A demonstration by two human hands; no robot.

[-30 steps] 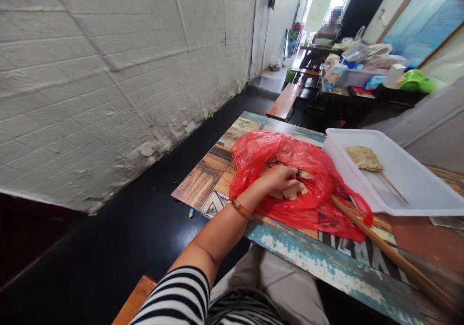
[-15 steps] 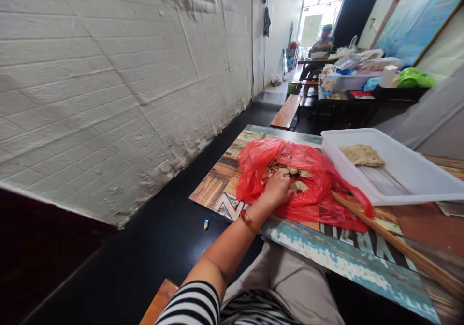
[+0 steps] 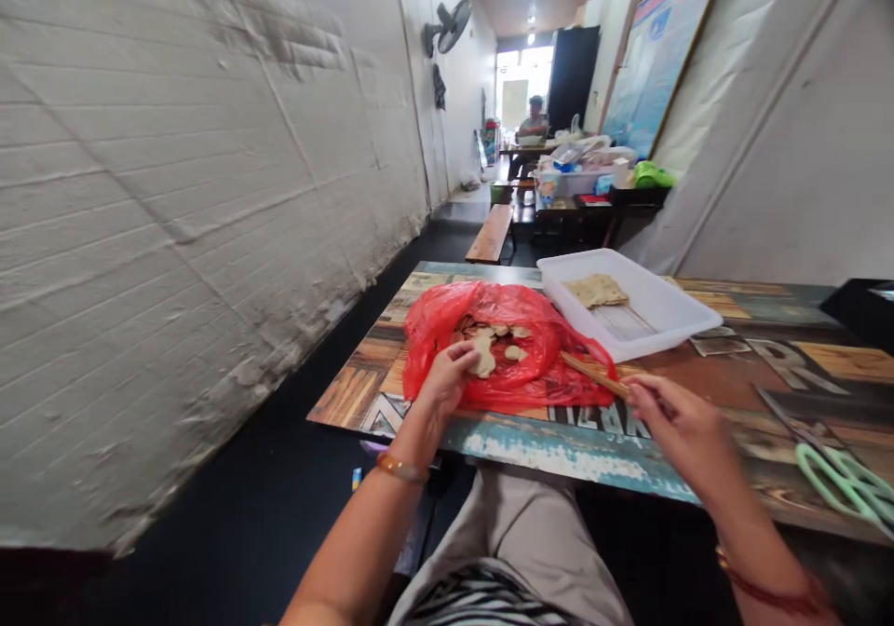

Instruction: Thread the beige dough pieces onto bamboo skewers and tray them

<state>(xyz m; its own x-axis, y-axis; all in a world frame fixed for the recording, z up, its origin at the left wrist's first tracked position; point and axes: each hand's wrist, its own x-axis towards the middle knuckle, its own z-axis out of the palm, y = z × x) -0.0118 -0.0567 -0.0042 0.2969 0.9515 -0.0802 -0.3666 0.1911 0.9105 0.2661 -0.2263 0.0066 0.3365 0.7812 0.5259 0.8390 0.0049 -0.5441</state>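
Note:
A red plastic bag (image 3: pixel 527 388) lies open on the table, with several pale, flat, roundish slices (image 3: pixel 515 353) inside; their exact kind is unclear. My left hand (image 3: pixel 447 379) is at the bag's near left side, thumb and fingers pinching a pale flat slice (image 3: pixel 481 358). Over the table to the right, my right hand (image 3: pixel 684 426) has its fingers closed on a bundle of thin bamboo skewers (image 3: pixel 592 374), whose tips rest against the bag. Part of that bundle is hidden behind the hand.
Behind the bag stands a white plastic tray (image 3: pixel 670 333) holding a stack of folded pale sheets (image 3: pixel 597 291) on skewers. Green-handled scissors (image 3: pixel 834 477) lie at the table's right. Beyond are a wooden bench (image 3: pixel 491 233), a cluttered table and a seated person (image 3: pixel 535 126).
My left hand has drawn back from inside the bag and holds a slice. My right hand has come into view at the skewers. The camera view has turned to the right.

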